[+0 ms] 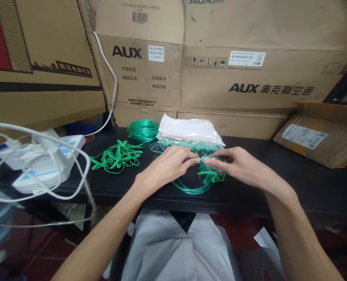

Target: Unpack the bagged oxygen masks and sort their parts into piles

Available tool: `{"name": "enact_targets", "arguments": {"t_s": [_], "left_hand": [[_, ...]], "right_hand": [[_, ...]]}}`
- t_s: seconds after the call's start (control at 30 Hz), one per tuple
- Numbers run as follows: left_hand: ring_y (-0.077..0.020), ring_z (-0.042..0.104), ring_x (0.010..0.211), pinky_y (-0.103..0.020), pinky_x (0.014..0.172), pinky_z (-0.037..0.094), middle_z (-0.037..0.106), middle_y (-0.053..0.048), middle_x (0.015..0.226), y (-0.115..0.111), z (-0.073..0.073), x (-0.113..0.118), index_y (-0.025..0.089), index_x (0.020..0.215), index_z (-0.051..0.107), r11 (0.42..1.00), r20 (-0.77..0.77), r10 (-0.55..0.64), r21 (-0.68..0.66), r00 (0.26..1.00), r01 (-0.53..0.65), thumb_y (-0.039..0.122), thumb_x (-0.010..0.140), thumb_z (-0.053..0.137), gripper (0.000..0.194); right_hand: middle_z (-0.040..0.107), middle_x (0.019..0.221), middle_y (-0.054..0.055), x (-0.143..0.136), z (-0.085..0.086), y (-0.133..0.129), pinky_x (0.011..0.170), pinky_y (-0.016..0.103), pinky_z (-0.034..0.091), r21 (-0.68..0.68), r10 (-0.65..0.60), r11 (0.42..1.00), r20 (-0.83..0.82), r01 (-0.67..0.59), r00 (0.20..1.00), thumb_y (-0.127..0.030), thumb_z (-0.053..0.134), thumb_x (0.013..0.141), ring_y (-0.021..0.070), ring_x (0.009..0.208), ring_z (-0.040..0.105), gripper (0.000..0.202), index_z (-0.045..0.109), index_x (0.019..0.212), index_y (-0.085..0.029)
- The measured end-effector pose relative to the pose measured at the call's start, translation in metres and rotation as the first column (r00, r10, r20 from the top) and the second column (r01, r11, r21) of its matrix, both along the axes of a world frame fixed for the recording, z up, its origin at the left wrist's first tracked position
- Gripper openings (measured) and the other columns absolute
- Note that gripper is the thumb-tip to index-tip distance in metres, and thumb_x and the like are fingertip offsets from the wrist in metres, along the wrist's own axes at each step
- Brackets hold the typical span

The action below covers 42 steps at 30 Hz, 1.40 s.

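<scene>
Fingertips of my left hand (176, 160) and my right hand (240, 164) meet over the desk, both pinching a small clear plastic connector (203, 159) between them. Under my right fingers lies a clear plastic piece, mostly covered by the hand. Below the hands, green tubing (192, 190) loops toward the desk's front edge, with green elastic straps (217, 176) beside it. Just behind them sits a row of clear and green plastic parts (198, 146), topped by white packets (188, 129). How the tubing joins the connector is hidden by my fingers.
To the left are a pile of green elastic straps (117, 156) and a coil of green tubing (142, 130). A white power strip (45, 175) with looping cables stands further left. Large cardboard boxes (144, 74) wall the back. A taped carton (316, 134) sits right on the black desk (278, 187).
</scene>
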<state>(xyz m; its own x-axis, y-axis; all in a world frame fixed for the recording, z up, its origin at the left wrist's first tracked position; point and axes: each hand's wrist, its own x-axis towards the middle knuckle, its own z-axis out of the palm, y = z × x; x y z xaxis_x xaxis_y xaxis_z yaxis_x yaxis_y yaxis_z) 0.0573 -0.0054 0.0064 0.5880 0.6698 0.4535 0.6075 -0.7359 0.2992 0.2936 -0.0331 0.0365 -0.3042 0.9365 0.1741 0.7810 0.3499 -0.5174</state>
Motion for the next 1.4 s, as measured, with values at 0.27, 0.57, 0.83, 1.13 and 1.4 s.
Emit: {"name": "enact_targets", "arguments": {"t_s": [0.27, 0.57, 0.83, 1.13, 1.4], "left_hand": [[-0.0197, 0.066, 0.103, -0.031, 0.093, 0.045, 0.074, -0.003, 0.112, -0.002, 0.008, 0.003, 0.021, 0.115, 0.073, 0.992, 0.133, -0.127, 0.041, 0.983, 0.123, 0.034, 0.106, 0.050, 0.028], [-0.0174, 0.067, 0.097, -0.028, 0.087, 0.047, 0.075, -0.002, 0.105, -0.002, 0.013, 0.000, 0.019, 0.108, 0.073, 0.986, 0.167, -0.168, 0.035, 0.972, 0.164, 0.026, 0.105, 0.052, 0.022], [-0.0208, 0.067, 0.101, -0.033, 0.091, 0.047, 0.073, -0.005, 0.112, 0.000, 0.005, 0.003, 0.019, 0.113, 0.072, 0.991, 0.039, -0.058, 0.121, 0.998, 0.053, 0.032, 0.107, 0.047, 0.029], [-0.0200, 0.067, 0.100, -0.031, 0.089, 0.047, 0.074, -0.005, 0.108, 0.001, 0.008, 0.001, 0.018, 0.111, 0.071, 0.987, 0.094, -0.119, 0.117, 0.988, 0.108, 0.029, 0.106, 0.049, 0.025], [-0.0167, 0.067, 0.099, -0.027, 0.089, 0.047, 0.075, -0.002, 0.107, -0.002, 0.015, -0.003, 0.019, 0.109, 0.071, 0.976, 0.157, -0.210, 0.088, 0.965, 0.198, 0.020, 0.104, 0.053, 0.019]], "right_hand": [[0.065, 0.077, 0.002, 0.013, 0.001, 0.001, 0.066, 0.029, 0.042, -0.057, 0.089, 0.993, -0.169, -0.100, 0.982, -0.064, 0.062, 0.090, 0.0171, 0.070, 0.056, 0.047, 0.074, 0.089, -0.019], [0.055, 0.068, -0.003, 0.009, 0.002, -0.002, 0.061, 0.026, 0.036, -0.064, 0.148, 0.984, -0.255, -0.169, 0.956, -0.061, 0.062, 0.092, 0.0131, 0.065, 0.049, 0.045, 0.067, 0.079, -0.019], [0.061, 0.062, -0.002, 0.005, -0.002, 0.002, 0.061, 0.028, 0.042, -0.120, 0.054, 0.990, -0.116, -0.068, 0.992, -0.065, 0.059, 0.091, 0.0157, 0.060, 0.057, 0.049, 0.073, 0.087, -0.018], [0.058, 0.064, -0.001, 0.003, 0.003, -0.004, 0.059, 0.028, 0.039, -0.115, 0.089, 0.988, -0.148, -0.106, 0.985, -0.066, 0.058, 0.092, 0.0154, 0.060, 0.053, 0.051, 0.074, 0.085, -0.019], [0.055, 0.061, -0.002, 0.008, 0.007, -0.007, 0.059, 0.027, 0.036, -0.133, 0.182, 0.969, -0.185, -0.208, 0.966, -0.064, 0.056, 0.095, 0.0140, 0.061, 0.050, 0.051, 0.069, 0.077, -0.018]]}}
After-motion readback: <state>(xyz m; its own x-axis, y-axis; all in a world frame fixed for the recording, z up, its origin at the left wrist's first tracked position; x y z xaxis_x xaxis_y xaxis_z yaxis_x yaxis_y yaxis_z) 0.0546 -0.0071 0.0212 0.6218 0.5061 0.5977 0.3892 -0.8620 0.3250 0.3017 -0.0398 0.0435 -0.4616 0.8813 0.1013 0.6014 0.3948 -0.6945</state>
